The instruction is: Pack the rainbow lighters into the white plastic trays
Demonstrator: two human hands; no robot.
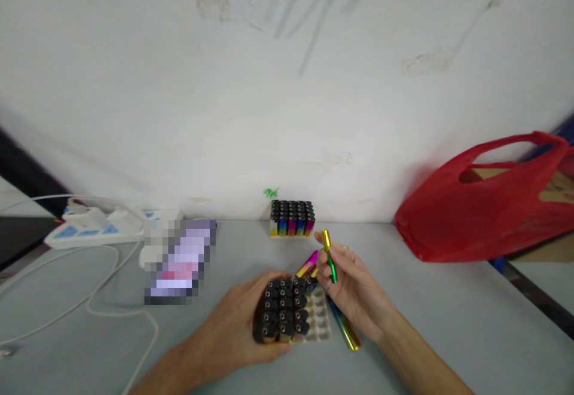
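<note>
My left hand (244,314) is wrapped around the left side of a block of black-topped lighters (286,316), which stand in rows in a pale tray (323,323). Bare pockets show on the tray's right side. Between the thumb and fingers of my right hand (352,284) is a slim, shiny gold-and-green metallic tube (330,257), like a lighter body, held just above the tray's far right corner. A pink-and-yellow metallic piece (307,265) lies behind the tray. Beside its right edge rests a blue-and-gold metallic piece (347,330), partly under my right hand.
Against the wall stands another block of colourful, black-topped lighters (292,220). To the left are a pixelated phone (183,263), a white power strip (101,230) and a loose white cable (92,296). A red plastic bag (466,216) sits at the right on the grey table (417,299).
</note>
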